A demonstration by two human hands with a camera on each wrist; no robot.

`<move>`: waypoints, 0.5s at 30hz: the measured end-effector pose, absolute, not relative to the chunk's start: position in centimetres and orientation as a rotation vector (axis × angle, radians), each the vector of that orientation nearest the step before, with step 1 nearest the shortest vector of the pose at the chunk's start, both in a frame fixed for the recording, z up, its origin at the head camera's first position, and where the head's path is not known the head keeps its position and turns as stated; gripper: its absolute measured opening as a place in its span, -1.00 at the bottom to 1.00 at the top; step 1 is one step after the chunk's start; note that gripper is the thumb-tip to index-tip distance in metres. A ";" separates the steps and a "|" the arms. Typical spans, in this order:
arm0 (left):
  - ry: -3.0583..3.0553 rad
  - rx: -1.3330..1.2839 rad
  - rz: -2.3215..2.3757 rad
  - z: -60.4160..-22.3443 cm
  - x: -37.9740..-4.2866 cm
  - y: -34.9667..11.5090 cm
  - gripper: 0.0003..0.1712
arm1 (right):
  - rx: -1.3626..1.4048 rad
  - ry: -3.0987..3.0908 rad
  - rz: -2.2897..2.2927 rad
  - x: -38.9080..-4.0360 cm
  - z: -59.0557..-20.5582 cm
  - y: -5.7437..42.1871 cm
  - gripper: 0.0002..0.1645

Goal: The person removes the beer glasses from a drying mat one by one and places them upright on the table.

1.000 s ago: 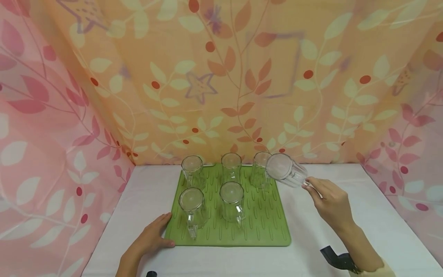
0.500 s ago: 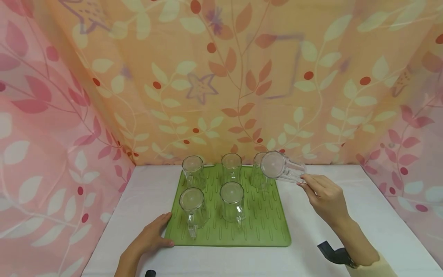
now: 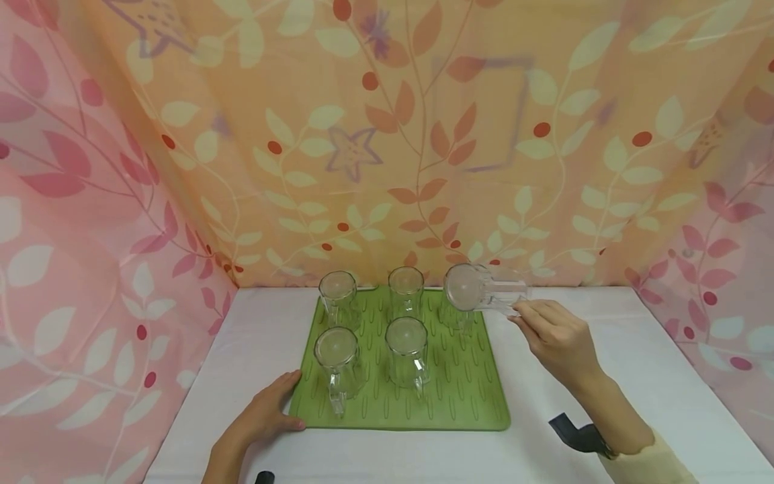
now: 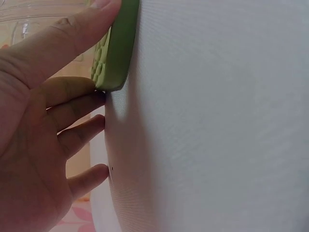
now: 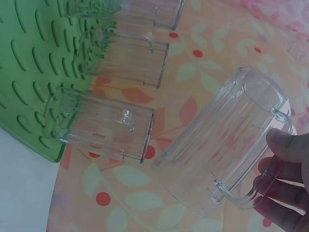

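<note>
My right hand [image 3: 559,343] grips a clear glass mug [image 3: 506,289] by its handle. The mug is held on its side, one round end toward the left, overlapping the back right mug [image 3: 455,325] in the head view. Seen from the right wrist, thumb and fingers wrap the handle of the tilted mug [image 5: 219,145]. My left hand [image 3: 261,413] touches the front left corner of a green ridged mat [image 3: 459,400]. Its thumb lies at the mat's front edge and its extended fingers along the side, as the mat corner [image 4: 123,53] shows in the left wrist view.
Two glass mugs stand in the mat's front row, one on the left [image 3: 336,366] and one in the middle [image 3: 405,359]. Behind them are a back left mug [image 3: 338,302] and a back middle mug [image 3: 405,296]. A patterned cloth [image 3: 393,202] rises behind the white table [image 3: 568,437].
My right hand has moved left with the mug, which has tipped closer to horizontal and now covers much of the back right mug. My left hand stays at the mat corner.
</note>
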State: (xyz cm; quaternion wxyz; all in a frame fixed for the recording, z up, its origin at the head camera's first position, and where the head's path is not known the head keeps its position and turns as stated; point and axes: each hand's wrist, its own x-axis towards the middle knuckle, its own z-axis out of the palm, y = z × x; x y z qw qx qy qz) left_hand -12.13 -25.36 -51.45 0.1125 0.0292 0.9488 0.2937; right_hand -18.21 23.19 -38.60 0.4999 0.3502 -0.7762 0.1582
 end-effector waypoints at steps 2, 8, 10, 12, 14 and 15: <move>2.784 0.081 0.862 -51.4 -12.2 -25.3 0.24 | 0.861 -1.860 0.383 -18.4 -38.5 23.0 -0.55; 2.778 0.068 0.847 -51.5 -12.3 -25.4 0.25 | 0.891 -1.827 0.353 -18.6 -38.4 22.7 -0.58; 2.776 0.067 0.852 -51.5 -12.2 -25.4 0.25 | 0.898 -1.823 0.341 -18.7 -38.4 22.6 -0.57; 2.775 0.067 0.855 -51.4 -12.2 -25.3 0.25 | 0.909 -1.822 0.333 -18.7 -38.3 22.6 -0.56; 2.773 0.065 0.859 -51.5 -12.2 -25.3 0.24 | 0.921 -1.821 0.327 -18.7 -38.3 22.5 -0.56; 2.772 0.065 0.860 -51.5 -12.1 -25.3 0.24 | 0.927 -1.819 0.325 -18.7 -38.3 22.5 -0.56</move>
